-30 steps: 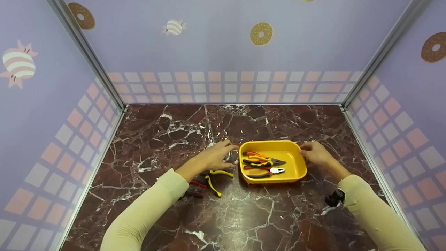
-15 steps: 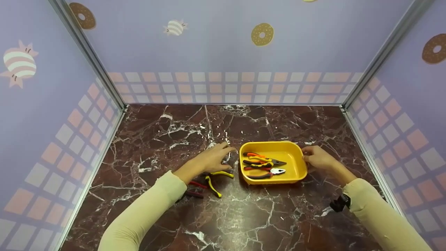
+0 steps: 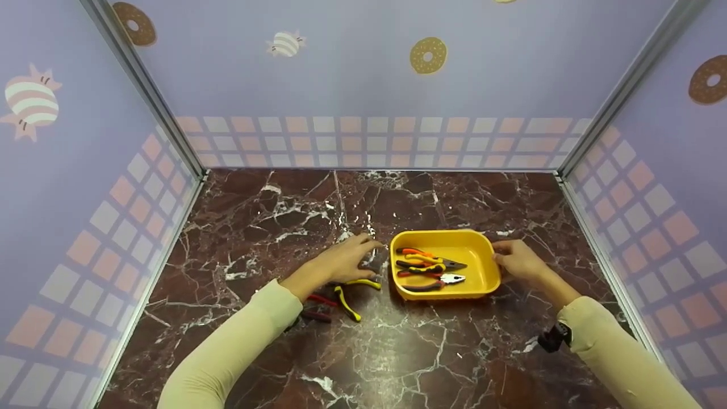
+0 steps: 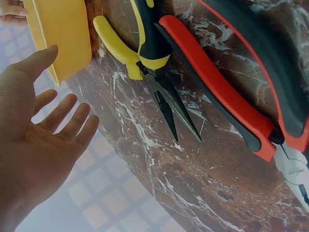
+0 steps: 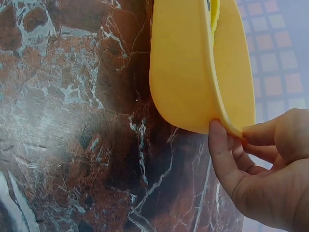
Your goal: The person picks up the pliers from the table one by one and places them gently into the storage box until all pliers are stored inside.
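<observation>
A yellow plastic tray (image 3: 480,271) stands on the marble-patterned surface, with several pliers inside, among them silver-headed pliers (image 3: 452,278) and dark-nosed pliers (image 3: 454,264). My right hand (image 3: 518,261) pinches the tray's right rim between thumb and fingers, as the right wrist view shows. Just left of the tray hovers my left hand (image 3: 346,258), its fingers spread and holding nothing. Beneath and beside it lie yellow-and-black needle-nose pliers (image 4: 153,63), jaws slightly apart, and red-and-black pliers (image 4: 222,94). In the head view, the left hand and forearm partly hide both.
Purple patterned walls (image 3: 363,74) enclose the back and both sides of the marble surface (image 3: 397,363). Metal corner posts (image 3: 147,85) stand at the back corners. A black device (image 3: 554,338) is strapped at the right wrist.
The left hand has drawn back very slightly from the tray's left side. My right hand has shifted a little to the right at the rim, and the tray has barely moved.
</observation>
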Motion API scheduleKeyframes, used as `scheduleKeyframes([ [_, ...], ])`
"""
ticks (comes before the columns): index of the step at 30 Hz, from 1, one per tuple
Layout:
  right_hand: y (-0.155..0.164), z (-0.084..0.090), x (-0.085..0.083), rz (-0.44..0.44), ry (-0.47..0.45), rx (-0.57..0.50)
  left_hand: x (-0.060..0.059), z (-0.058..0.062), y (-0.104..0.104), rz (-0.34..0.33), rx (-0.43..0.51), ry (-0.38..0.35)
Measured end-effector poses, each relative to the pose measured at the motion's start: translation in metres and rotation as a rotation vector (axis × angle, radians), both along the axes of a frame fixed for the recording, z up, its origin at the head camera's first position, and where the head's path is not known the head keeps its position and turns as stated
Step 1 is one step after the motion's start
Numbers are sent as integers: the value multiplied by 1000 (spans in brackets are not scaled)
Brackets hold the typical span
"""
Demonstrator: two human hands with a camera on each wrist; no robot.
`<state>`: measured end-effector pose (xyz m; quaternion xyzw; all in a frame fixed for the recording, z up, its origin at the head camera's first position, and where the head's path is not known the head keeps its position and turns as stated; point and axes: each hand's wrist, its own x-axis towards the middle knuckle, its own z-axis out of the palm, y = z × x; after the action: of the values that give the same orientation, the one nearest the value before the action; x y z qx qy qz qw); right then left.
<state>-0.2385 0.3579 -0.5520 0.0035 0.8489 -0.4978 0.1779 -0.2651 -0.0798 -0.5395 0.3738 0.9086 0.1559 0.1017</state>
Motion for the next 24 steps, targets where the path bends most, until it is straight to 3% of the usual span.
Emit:
scheduleKeyframes([
  [24,-2,-2,21,-1,-11,-19,5,-9,-9,10,-30,-4],
])
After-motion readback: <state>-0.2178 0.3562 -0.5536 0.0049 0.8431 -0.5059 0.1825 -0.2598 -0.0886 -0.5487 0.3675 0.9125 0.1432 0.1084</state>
